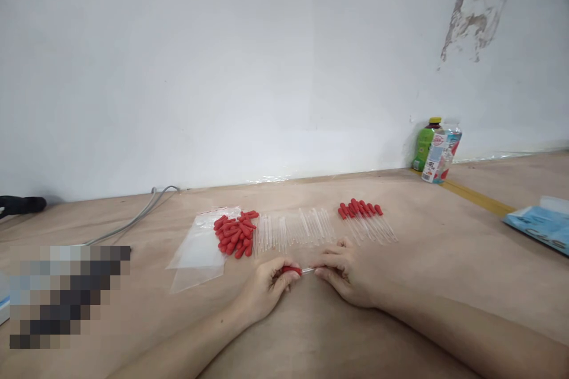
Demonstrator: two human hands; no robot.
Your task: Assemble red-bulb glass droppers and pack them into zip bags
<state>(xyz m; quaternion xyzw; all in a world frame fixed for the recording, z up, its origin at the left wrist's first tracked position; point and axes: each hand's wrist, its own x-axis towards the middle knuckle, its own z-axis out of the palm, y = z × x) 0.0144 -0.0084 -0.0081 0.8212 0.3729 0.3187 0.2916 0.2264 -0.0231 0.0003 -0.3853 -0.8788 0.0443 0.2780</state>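
Red bulb [292, 270] against clear tube [308, 270]

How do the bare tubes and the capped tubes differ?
The capped tubes have red bulbs at their far ends; the bare tubes have none. The bare tubes spread over a wider patch, while the capped tubes form a narrower group to their right. Both are clear, slender and lying down.

Workroom: droppers [361, 211] on worktop [466, 249], scuffed white wall [284, 71].
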